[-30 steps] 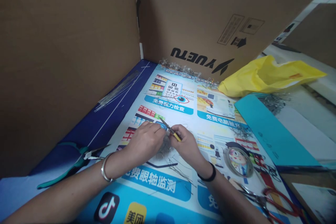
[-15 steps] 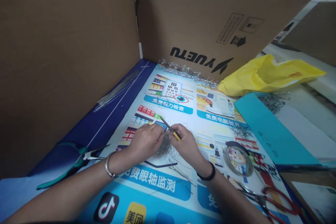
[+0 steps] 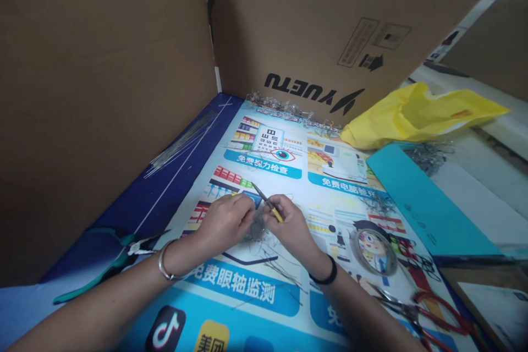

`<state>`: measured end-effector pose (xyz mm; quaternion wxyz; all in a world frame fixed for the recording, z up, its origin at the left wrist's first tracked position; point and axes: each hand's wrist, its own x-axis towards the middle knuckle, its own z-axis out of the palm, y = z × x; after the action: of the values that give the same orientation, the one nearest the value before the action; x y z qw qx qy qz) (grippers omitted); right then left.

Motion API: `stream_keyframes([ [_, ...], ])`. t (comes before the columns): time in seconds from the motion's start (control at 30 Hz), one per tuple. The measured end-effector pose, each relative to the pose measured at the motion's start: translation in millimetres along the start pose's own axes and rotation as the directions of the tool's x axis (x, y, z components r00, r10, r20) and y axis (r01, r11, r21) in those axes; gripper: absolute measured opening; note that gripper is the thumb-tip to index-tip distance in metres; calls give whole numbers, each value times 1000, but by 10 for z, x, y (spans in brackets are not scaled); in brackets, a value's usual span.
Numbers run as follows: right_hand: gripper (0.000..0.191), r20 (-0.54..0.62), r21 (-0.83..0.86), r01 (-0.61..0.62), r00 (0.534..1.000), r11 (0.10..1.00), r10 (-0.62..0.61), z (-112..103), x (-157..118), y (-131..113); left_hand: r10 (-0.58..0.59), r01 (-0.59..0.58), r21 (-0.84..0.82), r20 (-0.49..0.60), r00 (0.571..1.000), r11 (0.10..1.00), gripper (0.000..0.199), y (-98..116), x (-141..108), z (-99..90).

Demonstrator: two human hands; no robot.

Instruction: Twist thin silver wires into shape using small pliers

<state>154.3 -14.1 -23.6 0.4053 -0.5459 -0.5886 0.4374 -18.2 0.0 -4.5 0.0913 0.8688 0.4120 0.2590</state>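
Observation:
My right hand [image 3: 292,221] is closed around a slim tool with a yellow handle [image 3: 275,212] and a dark pointed tip aimed up and left; its exact kind is unclear. My left hand [image 3: 229,220], with a silver bangle at the wrist, is closed just to the left of the tool. Its fingertips are turned away, so what they pinch is hidden. Between and below both hands lies a tangle of fine wire [image 3: 259,228]. Loose thin wires [image 3: 284,267] spread toward me on the printed poster [image 3: 264,176].
Green-handled pliers [image 3: 111,264] lie left of my left forearm. Straight wires [image 3: 181,143] rest along the left cardboard wall. To the right are a tape roll [image 3: 358,257], red-handled scissors [image 3: 416,313], a yellow bag [image 3: 388,118] and a turquoise board [image 3: 429,206]. Wire scraps [image 3: 284,105] line the back cardboard.
The camera view has shifted slightly. Both hands keep nearly the same pose, with the left hand a touch further left and the yellow-handled tool still in the right.

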Motion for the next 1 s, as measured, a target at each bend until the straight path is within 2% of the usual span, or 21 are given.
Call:
stream_keyframes([
  [0.13,17,17,25,-8,1000,1000,8,14,-13,-11,17,-17,-7,-29,999,1000,14,2,2,12],
  [0.4,11,-45,117,8,999,993,-2,30,-46,15,9,-9,-17,-20,1000,1000,14,18,-16,-2],
  [0.5,11,-69,91,26,997,995,-20,30,-55,11,10,-10,-4,-10,1000,1000,14,28,-25,-18],
  [1.0,12,6,192,-15,1000,981,14,16,-61,-63,46,-46,-10,14,999,999,16,3,-12,15],
])
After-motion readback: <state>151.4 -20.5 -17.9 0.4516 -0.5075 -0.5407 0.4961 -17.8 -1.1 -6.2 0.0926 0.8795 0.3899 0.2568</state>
